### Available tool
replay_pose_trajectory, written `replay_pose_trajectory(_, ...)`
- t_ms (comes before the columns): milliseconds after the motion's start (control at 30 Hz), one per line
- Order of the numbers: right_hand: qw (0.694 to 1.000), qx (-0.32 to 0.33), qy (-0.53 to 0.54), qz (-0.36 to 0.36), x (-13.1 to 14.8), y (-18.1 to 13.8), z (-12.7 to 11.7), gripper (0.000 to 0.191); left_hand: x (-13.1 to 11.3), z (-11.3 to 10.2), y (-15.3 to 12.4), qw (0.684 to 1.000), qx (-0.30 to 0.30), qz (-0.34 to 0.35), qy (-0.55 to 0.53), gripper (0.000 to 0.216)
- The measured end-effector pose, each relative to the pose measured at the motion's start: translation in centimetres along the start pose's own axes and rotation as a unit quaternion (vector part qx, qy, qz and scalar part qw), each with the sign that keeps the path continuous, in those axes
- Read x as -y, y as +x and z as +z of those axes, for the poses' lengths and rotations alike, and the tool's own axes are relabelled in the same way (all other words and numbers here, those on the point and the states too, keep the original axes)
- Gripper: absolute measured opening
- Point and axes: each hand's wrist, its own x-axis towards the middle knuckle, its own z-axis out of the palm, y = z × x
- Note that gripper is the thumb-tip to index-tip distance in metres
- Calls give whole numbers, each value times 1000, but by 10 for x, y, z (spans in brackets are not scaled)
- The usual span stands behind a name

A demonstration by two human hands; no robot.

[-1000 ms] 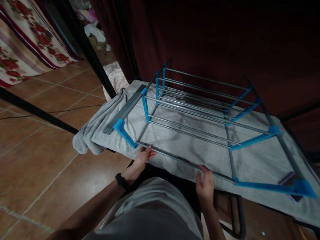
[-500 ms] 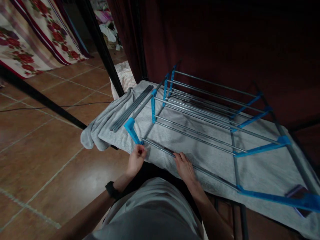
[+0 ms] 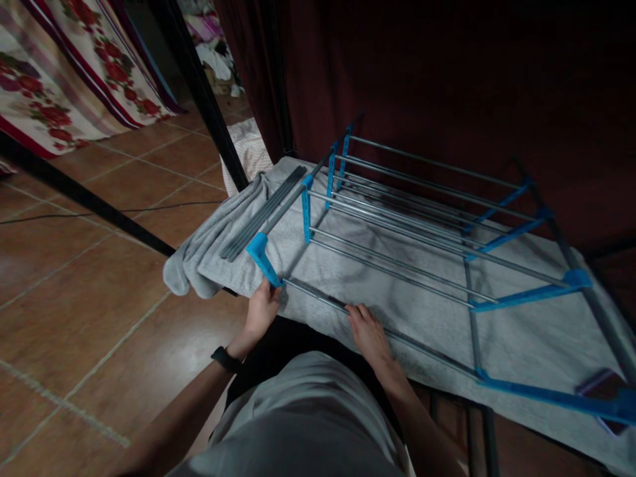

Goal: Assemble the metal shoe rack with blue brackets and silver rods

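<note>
A rack of grey metal rods (image 3: 437, 361) joined by blue plastic brackets lies on a grey blanket. The fingers of my left hand (image 3: 262, 310) are closed around the lower end of the near left blue bracket (image 3: 262, 260), at the corner where the front rod meets it. My right hand (image 3: 368, 332) is wrapped over that front rod, near its middle. Farther back, several thin rods (image 3: 397, 242) span between the two ends of the rack. Part of the left fingertips is hidden behind the bracket.
Several loose grey rods (image 3: 261, 215) lie side by side on the blanket (image 3: 397, 285), left of the rack. A phone-like dark object (image 3: 609, 384) rests at the far right. Black frame posts (image 3: 199, 86) stand at left, with tiled floor (image 3: 99, 331) beyond. A dark red curtain (image 3: 422, 79) hangs behind.
My left hand has moved slightly left and its fingers have closed on the bracket's lower end. My right hand stays on the front rod. The view has shifted slightly.
</note>
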Motion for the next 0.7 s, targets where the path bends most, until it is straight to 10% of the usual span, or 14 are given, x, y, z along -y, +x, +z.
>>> replay_pose_trajectory(700,999,34,21,-16,6,-8,6,36,16,-16,21,996,70,10,-55,41)
